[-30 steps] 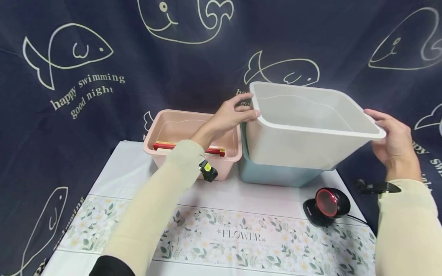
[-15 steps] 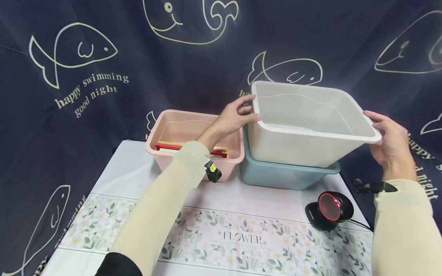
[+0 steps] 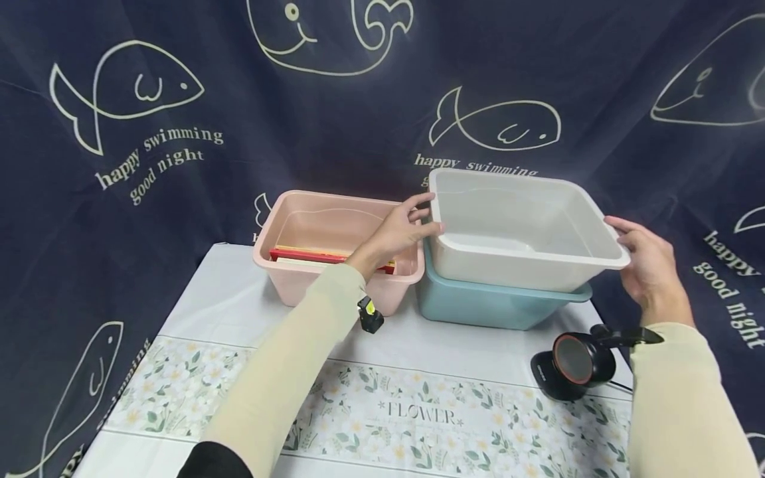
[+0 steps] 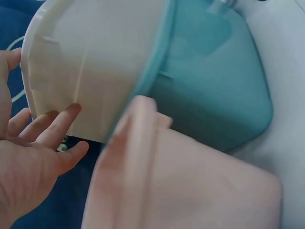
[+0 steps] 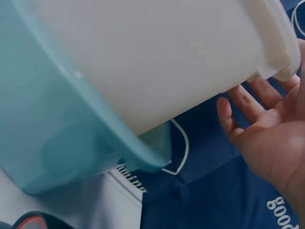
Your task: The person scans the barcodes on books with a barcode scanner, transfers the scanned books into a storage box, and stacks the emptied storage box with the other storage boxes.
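A white plastic storage bin [image 3: 514, 265] sits partly inside a blue bin [image 3: 478, 302], with its upper half above the blue rim. My left hand [image 3: 397, 232] holds the white bin's left rim; in the left wrist view, fingertips of the left hand [image 4: 33, 167] touch its outer wall below the lip. At the opposite end, my right hand [image 3: 648, 265] grips the right rim, fingers of the right hand [image 5: 271, 114] under the lip in the right wrist view. The white bin's visible inside holds nothing. Its bottom is hidden within the blue bin.
Left of the stacked bins stands a pink bin [image 3: 287, 226] holding red and yellow thin items, perhaps books [image 3: 311, 255]. A black round device [image 3: 580, 362] on a stand with a cable is near the table's right edge. A dark fish-print curtain [image 3: 335, 133] hangs behind.
Both hands have lowered the white bin deeper into the blue one. Its right end has also come leftward and down. The pink and blue bins stay on the table.
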Demonstrator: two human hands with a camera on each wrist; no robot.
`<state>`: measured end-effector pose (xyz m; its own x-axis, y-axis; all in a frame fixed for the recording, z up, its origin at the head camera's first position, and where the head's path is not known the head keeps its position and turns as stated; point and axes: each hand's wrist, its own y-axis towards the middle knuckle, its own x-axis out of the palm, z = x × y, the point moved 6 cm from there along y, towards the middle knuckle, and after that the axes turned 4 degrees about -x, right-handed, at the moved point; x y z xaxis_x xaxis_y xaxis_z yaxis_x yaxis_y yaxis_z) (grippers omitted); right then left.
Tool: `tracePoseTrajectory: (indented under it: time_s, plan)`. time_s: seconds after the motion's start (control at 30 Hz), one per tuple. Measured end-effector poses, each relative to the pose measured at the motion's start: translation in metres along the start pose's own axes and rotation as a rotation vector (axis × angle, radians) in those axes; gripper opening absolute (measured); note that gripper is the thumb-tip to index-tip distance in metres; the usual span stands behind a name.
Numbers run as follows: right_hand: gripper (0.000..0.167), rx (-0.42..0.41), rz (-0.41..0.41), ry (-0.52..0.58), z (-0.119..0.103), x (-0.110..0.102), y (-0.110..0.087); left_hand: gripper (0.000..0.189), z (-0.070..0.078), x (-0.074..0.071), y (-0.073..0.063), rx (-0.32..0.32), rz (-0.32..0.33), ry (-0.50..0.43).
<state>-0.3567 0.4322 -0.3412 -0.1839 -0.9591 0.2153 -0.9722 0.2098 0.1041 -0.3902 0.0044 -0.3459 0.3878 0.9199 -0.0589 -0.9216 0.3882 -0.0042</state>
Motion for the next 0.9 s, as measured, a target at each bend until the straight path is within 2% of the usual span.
tracePoseTrajectory:
  time_s: [0.13,0.23,0.43,0.57,0.7,0.77,0.9]
  plan:
    - [0.043,0.026,-0.019,-0.031,0.015,-0.002,-0.001,0.078,-0.015,0.004,0.0,-0.016,0.004,0.023]
    - [0.039,0.038,-0.012,-0.114,0.025,-0.003,-0.004,0.077,-0.022,0.005,-0.003,-0.024,0.006,0.037]
    - [0.046,0.069,0.025,-0.402,0.039,-0.006,-0.009,0.068,-0.023,-0.002,-0.009,0.005,0.024,0.127]
    - [0.052,0.07,0.029,-0.624,0.041,-0.005,-0.01,0.061,-0.02,-0.02,-0.015,0.055,0.118,0.218]
    - [0.056,0.055,0.008,-0.865,0.041,-0.001,-0.018,0.057,-0.017,-0.039,-0.03,0.076,0.211,0.373]
    - [0.059,0.021,-0.011,-0.953,0.039,0.003,-0.025,0.054,-0.015,-0.044,-0.04,0.095,0.222,0.477]
    - [0.059,-0.079,0.027,-1.093,0.03,0.017,-0.047,0.051,-0.008,-0.046,-0.059,0.165,0.216,0.658]
